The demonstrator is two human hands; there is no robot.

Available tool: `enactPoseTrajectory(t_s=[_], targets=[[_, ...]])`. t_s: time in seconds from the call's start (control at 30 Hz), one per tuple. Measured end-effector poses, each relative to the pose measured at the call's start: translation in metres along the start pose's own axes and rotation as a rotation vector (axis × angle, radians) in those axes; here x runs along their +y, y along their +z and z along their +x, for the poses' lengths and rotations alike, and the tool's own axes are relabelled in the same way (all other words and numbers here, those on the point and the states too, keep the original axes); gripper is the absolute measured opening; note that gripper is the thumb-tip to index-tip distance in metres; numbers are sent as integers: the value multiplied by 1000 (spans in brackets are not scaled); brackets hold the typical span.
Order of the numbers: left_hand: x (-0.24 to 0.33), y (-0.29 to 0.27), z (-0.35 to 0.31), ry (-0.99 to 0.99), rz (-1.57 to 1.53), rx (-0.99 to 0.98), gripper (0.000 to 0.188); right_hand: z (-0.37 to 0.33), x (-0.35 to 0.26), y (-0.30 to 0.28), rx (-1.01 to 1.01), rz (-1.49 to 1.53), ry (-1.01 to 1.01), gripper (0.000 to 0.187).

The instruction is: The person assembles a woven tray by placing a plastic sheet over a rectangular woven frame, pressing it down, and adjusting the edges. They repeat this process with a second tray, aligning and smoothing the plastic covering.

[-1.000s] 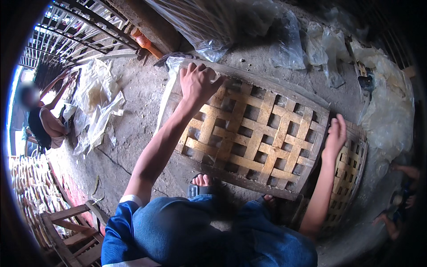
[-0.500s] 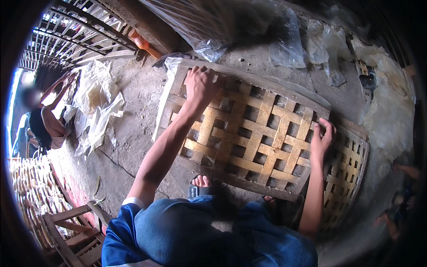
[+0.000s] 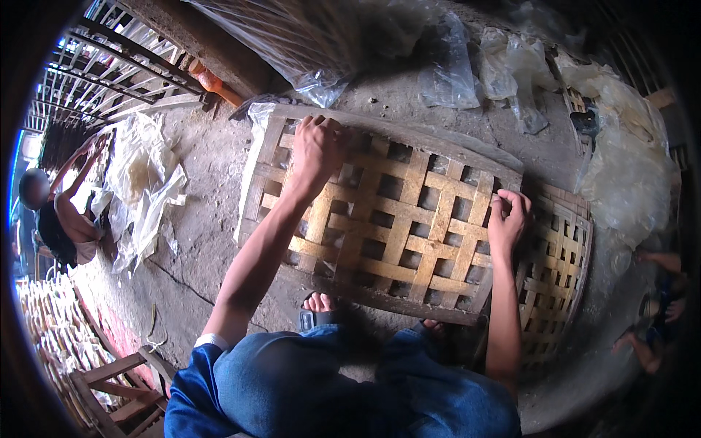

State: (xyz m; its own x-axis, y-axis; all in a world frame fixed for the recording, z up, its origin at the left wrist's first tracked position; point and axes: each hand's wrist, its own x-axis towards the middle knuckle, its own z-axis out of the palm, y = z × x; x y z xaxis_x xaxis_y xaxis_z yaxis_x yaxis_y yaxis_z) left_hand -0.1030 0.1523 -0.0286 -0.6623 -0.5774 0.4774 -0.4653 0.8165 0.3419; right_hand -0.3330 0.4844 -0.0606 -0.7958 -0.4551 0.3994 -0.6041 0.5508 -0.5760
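A wooden-framed panel of woven bamboo strips (image 3: 437, 212) lies in front of me, with gaps showing between its strips. My left hand (image 3: 315, 155) is closed at its far left part, fingers curled down by the far rail. What the fingertips hold is hidden by the hand. At the panel's right edge is my right hand (image 3: 507, 225), its fingers bent and drawn together with the thumb; anything pinched there is too small to make out. Clear plastic sheeting (image 3: 252, 157) sticks out from under the panel's left and far sides.
A second woven panel (image 3: 558, 255) lies at the right, partly under the first. Plastic sheets (image 3: 142, 171) are heaped on the floor at left, with more (image 3: 621, 160) at right. A wooden stool (image 3: 120, 387) stands near left. Another person (image 3: 69, 223) is at far left; other limbs (image 3: 650, 350) show at right.
The whole view has shifted, so the panel appears slightly farther left. My right hand's fingers have curled in more tightly at the right edge. My left hand stays at the far left part.
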Motion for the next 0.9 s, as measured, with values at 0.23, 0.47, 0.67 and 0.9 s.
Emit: enactPoseTrajectory(t_s=[0.23, 0.47, 0.67, 0.9], targets=[[3, 5, -3, -23, 6, -11, 16, -2, -11, -2, -1, -48, 19, 9], [15, 8, -3, -45, -20, -10, 14, -2, -3, 0, -9, -27, 65, 13], [11, 3, -3, -109, -162, 33, 12, -2, 2, 3, -11, 16, 32, 12], [-59, -66, -8, -514, -368, 282, 23, -3, -8, -5, -4, -11, -9, 10]])
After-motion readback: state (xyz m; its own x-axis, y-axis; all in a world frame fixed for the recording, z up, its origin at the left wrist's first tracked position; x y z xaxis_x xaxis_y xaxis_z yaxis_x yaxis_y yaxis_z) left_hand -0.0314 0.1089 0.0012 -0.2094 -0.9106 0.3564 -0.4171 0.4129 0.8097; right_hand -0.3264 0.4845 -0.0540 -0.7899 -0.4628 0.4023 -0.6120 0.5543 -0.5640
